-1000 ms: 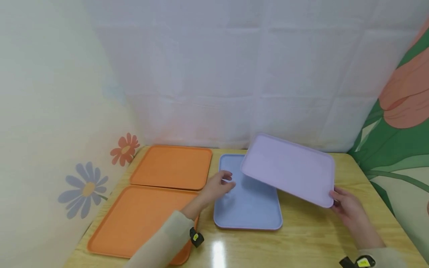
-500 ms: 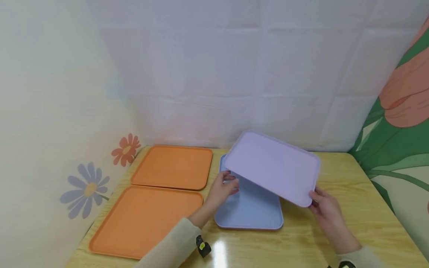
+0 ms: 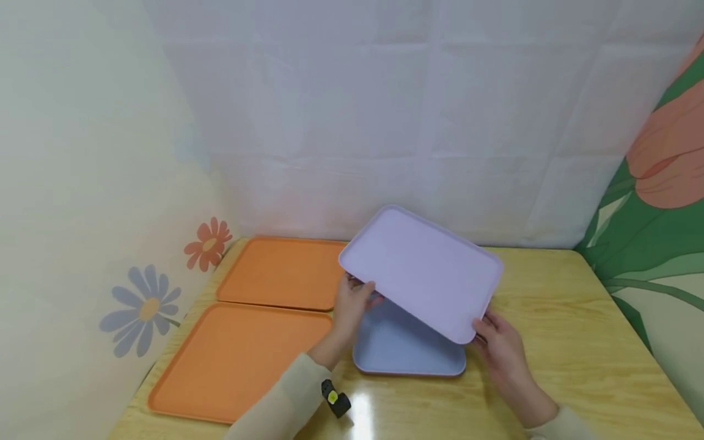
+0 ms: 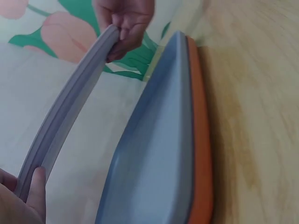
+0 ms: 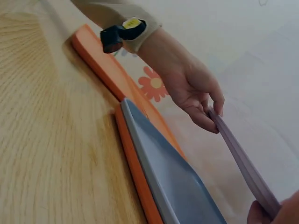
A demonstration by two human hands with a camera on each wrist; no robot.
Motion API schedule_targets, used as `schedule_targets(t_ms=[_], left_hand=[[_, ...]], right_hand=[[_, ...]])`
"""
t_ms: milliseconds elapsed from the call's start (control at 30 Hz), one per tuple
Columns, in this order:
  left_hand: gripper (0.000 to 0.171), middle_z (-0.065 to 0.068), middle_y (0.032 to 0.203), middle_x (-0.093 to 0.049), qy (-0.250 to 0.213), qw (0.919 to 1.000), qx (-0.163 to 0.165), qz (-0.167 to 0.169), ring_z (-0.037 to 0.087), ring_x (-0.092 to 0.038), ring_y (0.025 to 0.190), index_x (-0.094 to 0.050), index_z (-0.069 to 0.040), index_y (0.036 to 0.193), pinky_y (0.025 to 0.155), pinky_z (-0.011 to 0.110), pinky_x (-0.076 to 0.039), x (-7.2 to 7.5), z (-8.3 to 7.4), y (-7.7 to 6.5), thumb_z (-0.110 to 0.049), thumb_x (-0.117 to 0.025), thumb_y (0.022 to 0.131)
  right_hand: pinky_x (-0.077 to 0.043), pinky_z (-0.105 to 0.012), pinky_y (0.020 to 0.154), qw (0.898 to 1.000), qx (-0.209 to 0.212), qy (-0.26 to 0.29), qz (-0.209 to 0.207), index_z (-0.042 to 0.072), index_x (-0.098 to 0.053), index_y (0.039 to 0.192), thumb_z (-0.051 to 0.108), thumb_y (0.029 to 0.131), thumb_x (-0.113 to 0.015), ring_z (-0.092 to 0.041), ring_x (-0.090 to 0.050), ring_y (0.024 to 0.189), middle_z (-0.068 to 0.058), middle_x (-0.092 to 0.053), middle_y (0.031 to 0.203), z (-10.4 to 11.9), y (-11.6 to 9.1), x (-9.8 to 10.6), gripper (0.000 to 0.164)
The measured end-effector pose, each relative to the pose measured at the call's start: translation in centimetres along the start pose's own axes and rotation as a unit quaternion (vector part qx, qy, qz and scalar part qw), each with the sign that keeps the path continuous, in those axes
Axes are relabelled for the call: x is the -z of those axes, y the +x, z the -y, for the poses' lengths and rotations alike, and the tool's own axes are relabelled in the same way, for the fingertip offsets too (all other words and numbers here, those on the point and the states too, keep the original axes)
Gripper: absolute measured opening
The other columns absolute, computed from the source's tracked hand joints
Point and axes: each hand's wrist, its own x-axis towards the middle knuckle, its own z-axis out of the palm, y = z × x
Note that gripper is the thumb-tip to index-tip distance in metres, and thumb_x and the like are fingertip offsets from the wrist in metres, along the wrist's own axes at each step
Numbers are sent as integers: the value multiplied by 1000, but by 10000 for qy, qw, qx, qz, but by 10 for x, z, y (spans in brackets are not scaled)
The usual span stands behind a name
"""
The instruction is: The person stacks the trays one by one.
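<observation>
A light purple tray [image 3: 423,269] is held tilted in the air over a blue tray [image 3: 409,351]. My left hand [image 3: 352,305] pinches its left corner, thumb on the near rim and fingers mostly hidden beneath. At the opposite near corner my right hand [image 3: 503,348] grips it, with the thumb on top. The left wrist view shows the purple tray [image 4: 70,98] nearly edge-on between both hands. Under the blue tray [image 4: 159,140] lies an orange tray [image 4: 198,140], stacked against it. The purple tray covers the far part of the blue one.
Two more orange trays lie on the left of the wooden table [image 3: 577,342]: a far one [image 3: 286,272] and a near one [image 3: 242,360], end to end. A white cloth [image 3: 352,122] hangs behind the table. Painted flower walls stand on both sides.
The purple tray has moved left over the blue tray, carried by my right hand. My left hand, free of it one second ago, has risen slightly and now pinches its left corner.
</observation>
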Motion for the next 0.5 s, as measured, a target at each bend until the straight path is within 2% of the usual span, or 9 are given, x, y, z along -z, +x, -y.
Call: schedule_targets(t_ms=[133,267,367,500], left_hand=[[42,12,103,-54,-236,9996,53,-142,16,-64,79,-45,7,133,67,30,-62,8,-6,7,5,-53,92],[37,8,96,-55,-215,9996,142,-101,13,-64,73,-48,8,128,59,24,-60,19,-13,13,7,-50,91],[37,7,93,-56,-165,9996,229,32,14,-65,71,-49,8,129,57,24,-59,29,-18,18,6,-51,92],[41,7,92,-59,-99,9985,456,282,16,-65,71,-47,7,134,58,26,-60,40,-23,25,4,-51,93]], right_hand=[[-56,-22,88,9998,69,58,174,-14,-26,151,3,103,-52,-1,-66,95,-9,-61,127,-4,-4,-7,57],[-58,-27,83,9988,150,238,401,-11,-41,138,3,101,-55,-9,-69,90,2,-70,102,-7,-5,-9,41],[-60,-31,84,9974,139,368,596,-5,-47,130,7,103,-54,-12,-70,90,4,-72,97,-5,-2,-5,31],[-60,-33,87,9960,132,472,742,0,-50,128,14,106,-52,-12,-70,91,5,-71,97,8,9,8,26]])
